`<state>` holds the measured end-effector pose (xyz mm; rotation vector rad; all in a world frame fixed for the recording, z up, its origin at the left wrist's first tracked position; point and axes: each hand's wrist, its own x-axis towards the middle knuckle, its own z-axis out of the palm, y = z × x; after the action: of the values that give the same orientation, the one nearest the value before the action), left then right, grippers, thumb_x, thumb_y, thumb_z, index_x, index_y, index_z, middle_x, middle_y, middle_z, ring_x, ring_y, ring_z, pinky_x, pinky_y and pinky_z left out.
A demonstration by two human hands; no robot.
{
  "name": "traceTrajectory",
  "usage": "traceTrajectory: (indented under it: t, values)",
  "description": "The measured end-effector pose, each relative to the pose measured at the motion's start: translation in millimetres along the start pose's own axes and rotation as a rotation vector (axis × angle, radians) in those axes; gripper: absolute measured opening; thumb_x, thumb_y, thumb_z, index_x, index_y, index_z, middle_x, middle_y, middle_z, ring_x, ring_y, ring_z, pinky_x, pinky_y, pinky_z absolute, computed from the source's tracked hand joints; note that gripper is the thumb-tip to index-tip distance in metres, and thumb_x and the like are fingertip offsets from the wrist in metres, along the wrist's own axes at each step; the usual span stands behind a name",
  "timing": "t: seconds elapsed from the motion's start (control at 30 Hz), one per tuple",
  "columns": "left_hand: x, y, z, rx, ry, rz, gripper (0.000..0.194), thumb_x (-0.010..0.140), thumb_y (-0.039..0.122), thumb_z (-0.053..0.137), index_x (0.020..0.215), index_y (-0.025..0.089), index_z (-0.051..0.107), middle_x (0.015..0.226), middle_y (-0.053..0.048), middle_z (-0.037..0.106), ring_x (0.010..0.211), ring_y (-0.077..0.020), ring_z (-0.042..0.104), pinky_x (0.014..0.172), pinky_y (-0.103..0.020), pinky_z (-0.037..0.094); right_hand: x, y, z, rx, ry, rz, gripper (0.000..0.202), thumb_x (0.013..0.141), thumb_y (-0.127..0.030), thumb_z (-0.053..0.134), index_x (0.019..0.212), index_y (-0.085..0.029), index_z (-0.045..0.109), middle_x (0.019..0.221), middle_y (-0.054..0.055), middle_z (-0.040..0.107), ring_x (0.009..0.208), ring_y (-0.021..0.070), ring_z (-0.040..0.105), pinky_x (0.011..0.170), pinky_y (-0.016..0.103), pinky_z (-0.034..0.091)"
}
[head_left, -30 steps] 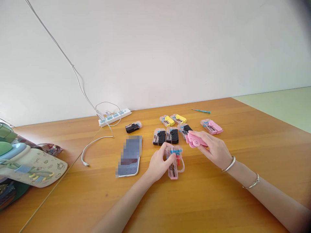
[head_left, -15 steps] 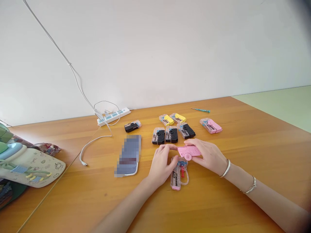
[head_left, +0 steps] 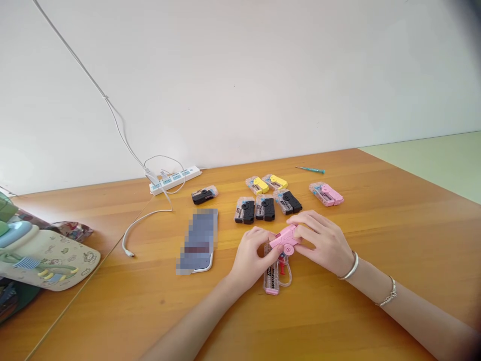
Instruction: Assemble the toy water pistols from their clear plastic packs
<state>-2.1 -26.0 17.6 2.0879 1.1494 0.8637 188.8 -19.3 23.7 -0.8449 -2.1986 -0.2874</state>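
Observation:
A pink plastic water gun shell (head_left: 284, 237) with a round disc at its lower edge is held between both hands, above the table. My left hand (head_left: 252, 256) pinches its left end between thumb and index finger. Its right end sits in the closed fingers of my right hand (head_left: 319, 241). Under the shell lies a clear water gun body (head_left: 271, 276) with black lettering, a red trigger, a looped guard and a pink base; its upper end is partly hidden by the shell and my left hand.
Beyond my hands lie several black water guns (head_left: 265, 208), two yellow ones (head_left: 259, 185) and a pink one (head_left: 326, 194). A teal screwdriver (head_left: 311, 170) lies behind them. To the left are a phone (head_left: 201, 240), a power strip (head_left: 176, 179), a white cable (head_left: 131, 225) and a cream bottle (head_left: 63, 258).
The pink shell has tilted, its left end dropping lower, and moved slightly left. My left thumb and index finger now grip that end, and my right fingers have shifted over the other.

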Motion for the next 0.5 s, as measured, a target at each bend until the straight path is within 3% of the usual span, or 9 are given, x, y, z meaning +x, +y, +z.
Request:
traceTrajectory:
  t: [0.2, 0.3, 0.5]
  values:
    - [-1.1, 4.4, -0.2, -0.177, -0.014, -0.082, 0.024, 0.085, 0.037, 0.051, 0.080, 0.020, 0.066, 0.083, -0.001, 0.068, 0.084, -0.0185, 0.057, 0.078, -0.028, 0.041, 0.2, -6.6, 1.7, -0.094, 0.099, 0.109, 0.016, 0.076, -0.011, 0.053, 0.066, -0.023, 0.055, 0.096, 0.005, 0.064, 0.091, 0.0219, 0.054, 0.076, 0.037, 0.048]
    - [-1.5, 2.7, 1.4, -0.198, 0.007, -0.111, 0.026, 0.085, 0.039, 0.049, 0.085, 0.019, 0.067, 0.086, -0.003, 0.068, 0.085, -0.0192, 0.057, 0.078, -0.029, 0.042, -0.4, -9.2, 2.6, -0.100, 0.039, 0.162, 0.008, 0.078, -0.017, 0.054, 0.077, -0.023, 0.060, 0.100, 0.006, 0.062, 0.095, 0.0227, 0.053, 0.081, 0.038, 0.047]
    - [-0.5, -2.6, 4.9, -0.219, 0.072, -0.100, 0.025, 0.087, 0.035, 0.046, 0.083, 0.019, 0.064, 0.083, -0.001, 0.065, 0.083, -0.0176, 0.055, 0.077, -0.027, 0.041, -0.1, -14.4, 6.8, -0.053, -0.068, 0.173, 0.015, 0.078, -0.024, 0.055, 0.091, -0.019, 0.059, 0.100, 0.007, 0.062, 0.093, 0.0212, 0.054, 0.080, 0.034, 0.043]
